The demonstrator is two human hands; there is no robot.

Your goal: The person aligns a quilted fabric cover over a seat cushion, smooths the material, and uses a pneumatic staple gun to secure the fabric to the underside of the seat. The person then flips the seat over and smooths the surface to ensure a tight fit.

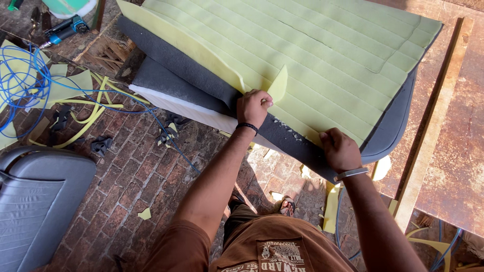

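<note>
Foam [322, 55], pale yellow and channelled in long parallel strips, lies face-up on a dark grey cover [297, 143] across a rusty table [454, 151]; the cover's near edge overhangs the table above a brick floor [136, 176]. Left hand [253, 107] sits at the foam's near edge; fingers curled shut, pinching a small foam flap [278, 84] that stands upright off the sheet. Right hand [340, 149] rests on the cover's edge further along, fingers bent over the rim and gripping it; a metal bangle circles that wrist, a dark band the left wrist. Crumbs of foam dot the cover between the hands. On the floor, well apart to the left: blue cable [22, 80] in loops, yellow offcuts [91, 113], a grey seat cushion [35, 201]; a drill [65, 29] lies at the top left.
</note>
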